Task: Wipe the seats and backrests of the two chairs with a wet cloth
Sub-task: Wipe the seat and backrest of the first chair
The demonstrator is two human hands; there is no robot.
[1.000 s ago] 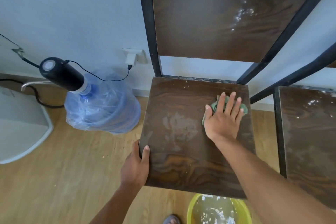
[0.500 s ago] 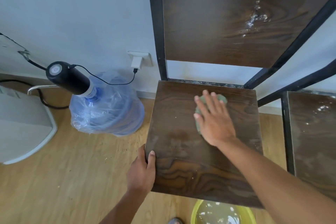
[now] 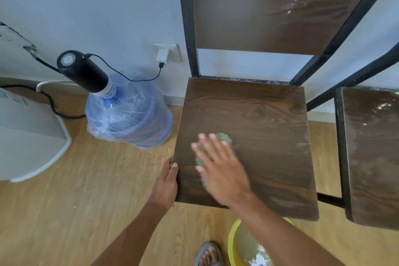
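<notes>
A dark wooden chair with a black metal frame stands in front of me; its seat point(image 3: 259, 119) looks damp and its backrest point(image 3: 254, 11) carries a white smear at the upper right. My right hand point(image 3: 220, 168) lies flat on the seat's left half, pressing a green cloth point(image 3: 225, 138) that shows past my fingertips; the hand is motion-blurred. My left hand point(image 3: 165, 183) grips the seat's front-left edge. A second chair's seat point(image 3: 373, 157), dusty with white specks, stands at the right edge.
A yellow basin point(image 3: 234, 242) of cloudy water sits on the wooden floor below the seat, beside my sandalled foot point(image 3: 208, 254). A plastic-wrapped water jug point(image 3: 129, 119) with a black pump point(image 3: 82, 71) stands left, its cable plugged into a wall socket point(image 3: 165, 53). A white appliance point(image 3: 28, 136) is far left.
My right hand has swept the cloth from the seat's back right toward the left and front. The dusty patch on the seat is gone. My left hand stays on the seat edge.
</notes>
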